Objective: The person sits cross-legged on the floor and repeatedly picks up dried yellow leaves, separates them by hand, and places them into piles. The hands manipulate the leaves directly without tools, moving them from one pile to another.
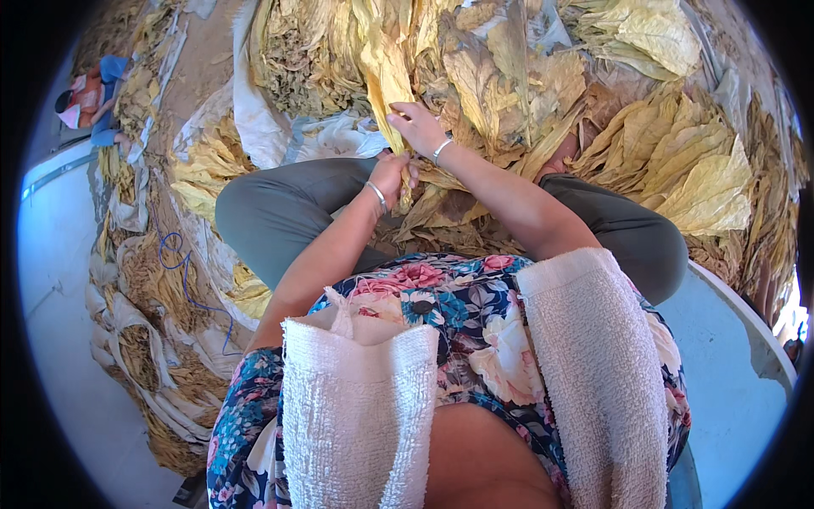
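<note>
A long yellow dried tobacco leaf [387, 75] stretches upright in front of my crossed legs. Its narrow lower end sits in my left hand [390, 180], whose fingers are wrapped round it. Slightly higher and to the right, my right hand [419, 131] grips the same leaf's edge between thumb and fingers. Whether more than one leaf is in the left hand cannot be made out. A heap of brown-yellow leaves [483, 81] lies just beyond both hands, and loose brown leaves [441, 212] rest between my legs.
A fanned pile of yellow leaves [687, 161] lies beside my right knee, a smaller pile [208, 170] beyond my left knee. White cloth sheeting [259, 119] runs between heaps. A blue cord [191, 288] trails at left. Another person [85, 97] sits far left.
</note>
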A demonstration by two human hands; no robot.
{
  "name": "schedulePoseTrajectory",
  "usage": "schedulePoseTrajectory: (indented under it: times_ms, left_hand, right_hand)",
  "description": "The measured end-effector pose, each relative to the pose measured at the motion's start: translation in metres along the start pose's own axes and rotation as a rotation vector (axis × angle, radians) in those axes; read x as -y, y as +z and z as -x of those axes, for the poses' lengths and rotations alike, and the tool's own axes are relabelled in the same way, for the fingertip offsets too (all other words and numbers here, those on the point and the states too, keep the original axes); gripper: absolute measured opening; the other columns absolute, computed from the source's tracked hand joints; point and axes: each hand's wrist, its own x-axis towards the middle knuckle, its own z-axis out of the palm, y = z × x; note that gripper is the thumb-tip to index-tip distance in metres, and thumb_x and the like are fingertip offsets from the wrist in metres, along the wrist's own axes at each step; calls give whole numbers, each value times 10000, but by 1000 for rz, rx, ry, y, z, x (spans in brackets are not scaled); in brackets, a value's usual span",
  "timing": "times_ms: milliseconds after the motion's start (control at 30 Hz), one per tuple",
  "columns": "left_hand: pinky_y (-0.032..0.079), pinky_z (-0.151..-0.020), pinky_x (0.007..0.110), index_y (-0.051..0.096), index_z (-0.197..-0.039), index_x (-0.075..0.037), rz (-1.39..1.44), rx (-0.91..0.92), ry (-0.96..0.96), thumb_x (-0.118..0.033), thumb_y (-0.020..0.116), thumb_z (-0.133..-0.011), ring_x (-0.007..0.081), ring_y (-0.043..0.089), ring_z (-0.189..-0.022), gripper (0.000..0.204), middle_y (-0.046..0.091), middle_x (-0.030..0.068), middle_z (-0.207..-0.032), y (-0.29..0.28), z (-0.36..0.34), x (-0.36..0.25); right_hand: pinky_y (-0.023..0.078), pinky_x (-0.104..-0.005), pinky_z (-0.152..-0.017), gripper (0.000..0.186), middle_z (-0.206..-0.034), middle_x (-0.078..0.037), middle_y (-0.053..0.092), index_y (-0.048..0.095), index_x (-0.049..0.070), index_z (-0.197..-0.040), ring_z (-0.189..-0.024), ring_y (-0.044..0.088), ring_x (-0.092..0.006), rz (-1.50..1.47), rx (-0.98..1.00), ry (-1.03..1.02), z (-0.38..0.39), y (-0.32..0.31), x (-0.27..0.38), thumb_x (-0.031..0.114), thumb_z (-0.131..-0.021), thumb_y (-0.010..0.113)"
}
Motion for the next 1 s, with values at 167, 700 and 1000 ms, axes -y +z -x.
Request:
schedulePoseTrajectory:
  times_ms: [167, 700, 1000]
  left_hand:
    - [308, -439, 221, 436, -1115, -48, 289, 141, 72, -281, 353, -903, 99, 385, -506, 326, 432, -3, -633, -7, 29, -19]
    - [340, -448, 242, 400, -877, -73, 686, -973, 1021, -218, 417, -882, 133, 411, -524, 146, 439, 29, -646, -317, 330, 139]
    - [340, -348, 253, 413, -832, -37, 965, -1675, 805, -169, 356, -879, 156, 459, -455, 151, 453, 55, -575, -370, 344, 295]
  right_hand:
    - [461, -345, -573, 423, -973, -138, 533, 484, -15, -1062, -775, 549, -230, -636, -202, 505, -2, 5, 5, 323, -809, 516]
    - [409, -213, -430, 200, -695, -24, 551, 523, 47, -903, -551, 528, -113, -135, 593, 808, 11, 23, -87, 211, -810, 456]
    - [415, -225, -389, 109, -641, -38, 541, 525, 71, -820, -500, 532, -119, 186, 616, 777, 62, 17, -25, 129, -848, 437]
